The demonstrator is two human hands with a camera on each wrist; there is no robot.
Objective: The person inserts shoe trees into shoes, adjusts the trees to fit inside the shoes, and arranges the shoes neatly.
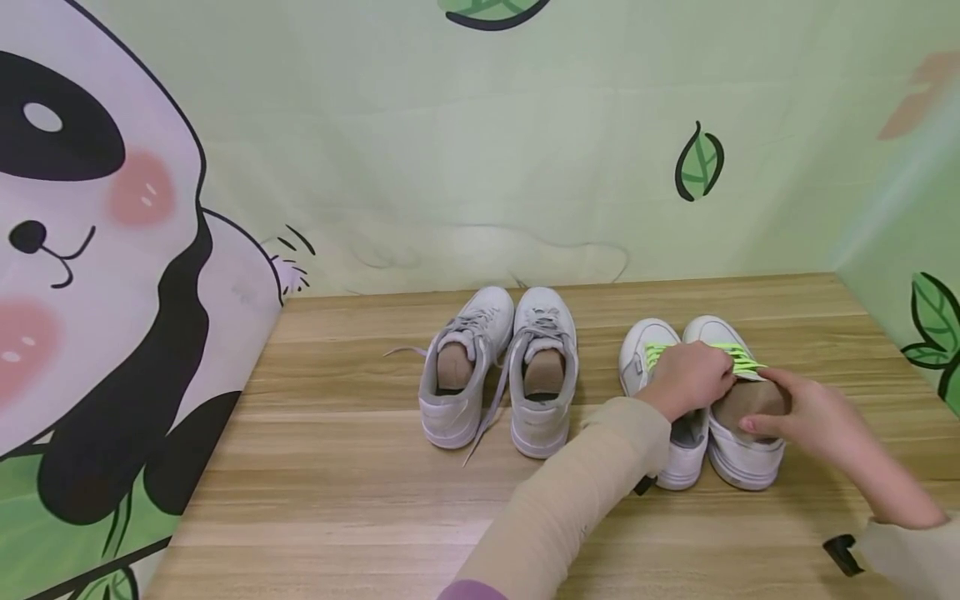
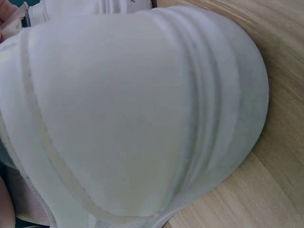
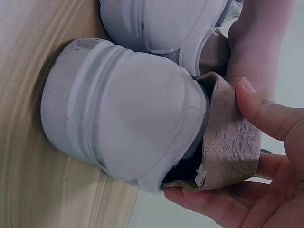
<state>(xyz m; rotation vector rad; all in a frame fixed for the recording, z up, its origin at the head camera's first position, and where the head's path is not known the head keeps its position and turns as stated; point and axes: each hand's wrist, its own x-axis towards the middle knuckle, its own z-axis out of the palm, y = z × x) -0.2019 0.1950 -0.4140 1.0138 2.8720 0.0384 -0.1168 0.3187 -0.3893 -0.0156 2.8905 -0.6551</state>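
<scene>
My right hand (image 1: 813, 412) grips a brown moulded-paper shoe insert (image 3: 232, 137) between thumb and fingers. The insert sits partly in the opening of the right-hand white shoe (image 3: 142, 114), which has neon green laces (image 1: 742, 360). My left hand (image 1: 693, 379) reaches across from the left, fingers curled at that shoe's tongue, and holds it there; its fingertips are mostly hidden. Below the left wrist stands the matching white shoe (image 1: 639, 346), whose heel (image 2: 114, 114) fills most of the left wrist view. Both shoes stand upright, side by side, toes toward the wall.
Left of these stands another pair, a white shoe (image 1: 543, 417) and its mate (image 1: 450, 417), with loose grey laces and brown inserts inside. All rest on a wood-grain surface (image 1: 337, 467). A green wall (image 1: 525, 150) with panda and leaf drawings rises behind.
</scene>
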